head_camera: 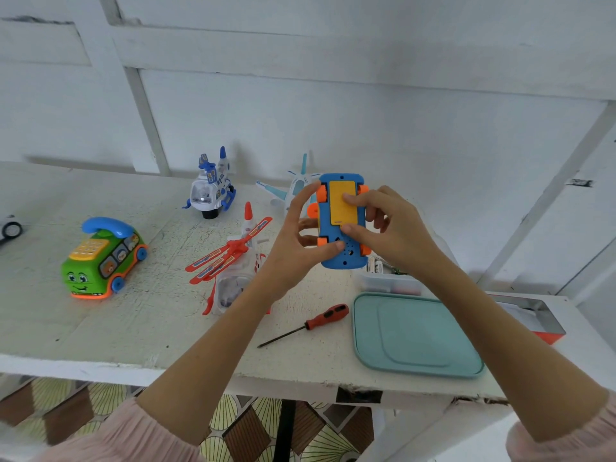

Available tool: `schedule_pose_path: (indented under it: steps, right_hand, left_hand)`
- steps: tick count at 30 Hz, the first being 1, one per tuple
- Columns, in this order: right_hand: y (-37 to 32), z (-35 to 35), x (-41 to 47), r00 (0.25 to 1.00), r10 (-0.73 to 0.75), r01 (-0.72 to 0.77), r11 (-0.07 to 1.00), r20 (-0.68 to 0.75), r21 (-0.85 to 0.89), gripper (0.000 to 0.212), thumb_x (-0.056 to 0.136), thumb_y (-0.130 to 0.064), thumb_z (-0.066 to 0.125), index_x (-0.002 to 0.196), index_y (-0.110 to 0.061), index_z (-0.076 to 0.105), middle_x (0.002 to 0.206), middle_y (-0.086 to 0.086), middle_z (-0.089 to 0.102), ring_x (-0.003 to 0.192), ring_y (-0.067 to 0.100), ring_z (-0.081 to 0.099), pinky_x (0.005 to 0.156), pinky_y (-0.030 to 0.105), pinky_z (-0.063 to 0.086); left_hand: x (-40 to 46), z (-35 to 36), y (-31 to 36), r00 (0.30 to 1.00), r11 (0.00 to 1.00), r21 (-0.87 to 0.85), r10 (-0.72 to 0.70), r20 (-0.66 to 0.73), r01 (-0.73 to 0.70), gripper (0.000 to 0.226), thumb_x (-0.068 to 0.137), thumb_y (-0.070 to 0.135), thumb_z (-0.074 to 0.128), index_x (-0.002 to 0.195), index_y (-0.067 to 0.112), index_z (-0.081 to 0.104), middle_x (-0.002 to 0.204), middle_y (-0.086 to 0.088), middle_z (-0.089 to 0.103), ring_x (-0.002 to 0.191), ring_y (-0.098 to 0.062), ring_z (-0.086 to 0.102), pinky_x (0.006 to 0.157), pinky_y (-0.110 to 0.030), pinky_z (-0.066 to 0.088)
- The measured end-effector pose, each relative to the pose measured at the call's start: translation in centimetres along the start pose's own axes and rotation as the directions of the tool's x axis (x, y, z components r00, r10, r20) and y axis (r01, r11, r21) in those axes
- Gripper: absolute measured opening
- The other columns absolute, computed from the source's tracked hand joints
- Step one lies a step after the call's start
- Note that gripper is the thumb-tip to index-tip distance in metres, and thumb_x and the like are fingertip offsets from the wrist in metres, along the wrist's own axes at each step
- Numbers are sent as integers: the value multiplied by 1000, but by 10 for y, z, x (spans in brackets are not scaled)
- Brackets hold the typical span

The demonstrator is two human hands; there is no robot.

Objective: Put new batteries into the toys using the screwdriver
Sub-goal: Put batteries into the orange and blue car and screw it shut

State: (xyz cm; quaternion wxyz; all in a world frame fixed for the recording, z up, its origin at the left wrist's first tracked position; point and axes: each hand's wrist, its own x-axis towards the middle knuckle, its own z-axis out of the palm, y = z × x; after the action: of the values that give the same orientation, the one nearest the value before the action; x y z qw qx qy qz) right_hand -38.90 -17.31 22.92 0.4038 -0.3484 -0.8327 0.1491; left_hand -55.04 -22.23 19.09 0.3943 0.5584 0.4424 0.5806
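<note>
Hands (336, 228) both grip a blue toy car (343, 225) above the bench (133, 328), underside up, yellow battery cover (341, 203) seemingly on. Screwdriver (305, 325) lies unused; four other toys apparently wait.

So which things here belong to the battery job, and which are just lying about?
In the job:
- blue toy car, underside up, held by left hand and right hand
- screwdriver on the table
- batteries in the clear box
- other toys: green phone bus, red helicopter, blue helicopter

Lying about:
- teal lid
- metal tin
</note>
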Motion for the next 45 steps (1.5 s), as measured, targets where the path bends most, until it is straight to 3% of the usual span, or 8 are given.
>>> schedule_pose_path:
  steps: [5, 13, 18, 23, 27, 32, 41, 45]
  right_hand:
    - [1, 3, 0, 1000, 5, -3, 998, 22, -56, 38, 78, -23, 73, 113, -16, 60, 80, -10, 39, 70, -1, 40, 64, 3, 32]
    - [2, 5, -6, 994, -92, 107, 946, 62, -305, 49, 83, -42, 51, 121, -13, 59, 89, 8, 52, 81, 15, 42, 64, 29, 36]
    - [2, -8, 6, 993, -2, 21, 986, 115, -165, 38, 86, -30, 62, 124, -24, 57, 93, 0, 42, 79, 9, 38, 71, 16, 34]
    - [1, -17, -1, 996, -87, 88, 996, -13, 20, 20, 81, -12, 66, 101, -14, 68, 77, -6, 48, 64, 6, 45, 62, 12, 40]
    - [6, -1, -28, 973, -81, 61, 993, 216, 98, 15, 78, -3, 70, 90, -12, 70, 81, -7, 55, 68, 9, 53, 63, 15, 45]
    - [14, 40, -56, 788, -80, 157, 985, 610, -74, 29, 80, -26, 70, 108, -22, 68, 105, -4, 60, 94, 9, 48, 86, 27, 40]
    - [17, 69, -67, 773, -40, 213, 957, 634, -199, 21, 86, -23, 62, 105, -18, 68, 103, 1, 58, 92, 16, 42, 81, 37, 40]
    - [13, 48, -65, 832, 30, -1, 999, 554, -52, 11, 80, -11, 65, 90, -14, 68, 90, -1, 58, 85, 13, 45, 78, 25, 40]
  left_hand:
    - [-2, 0, 1, 1000, 1000, 27, 6, -23, -5, 79, 74, 12, 76, 125, 59, 35, 120, 2, 57, 108, -17, 61, 81, -36, 57]
    - [-3, -1, 2, 1000, 1000, 21, -4, -24, 5, 79, 80, 1, 71, 129, 49, 33, 120, -3, 56, 105, -16, 61, 78, -34, 58]
    - [4, -4, 7, 999, 993, 114, 4, -41, 1, 80, 79, 3, 73, 126, 53, 31, 116, -1, 56, 103, -15, 61, 73, -25, 57]
    - [12, -19, 16, 997, 967, 251, 54, -59, -37, 82, 79, 2, 73, 138, 39, 31, 105, 8, 56, 83, 11, 61, 62, -9, 49]
    - [11, -26, 18, 994, 951, 304, 79, -77, -52, 78, 80, 0, 72, 139, 30, 31, 101, 18, 54, 79, 17, 59, 59, -5, 47]
    - [6, -24, 12, 995, 947, 318, 65, -78, -37, 78, 80, -1, 71, 140, 29, 30, 103, 19, 51, 82, 19, 58, 59, -5, 47]
    - [0, -25, -4, 996, 940, 340, 34, -80, -5, 79, 80, 1, 71, 141, 30, 30, 110, 15, 50, 85, 22, 55, 61, -4, 46]
    - [1, -24, -3, 995, 947, 321, 51, -81, -23, 79, 80, -6, 68, 144, 22, 30, 108, 20, 50, 83, 19, 58, 60, -4, 46]
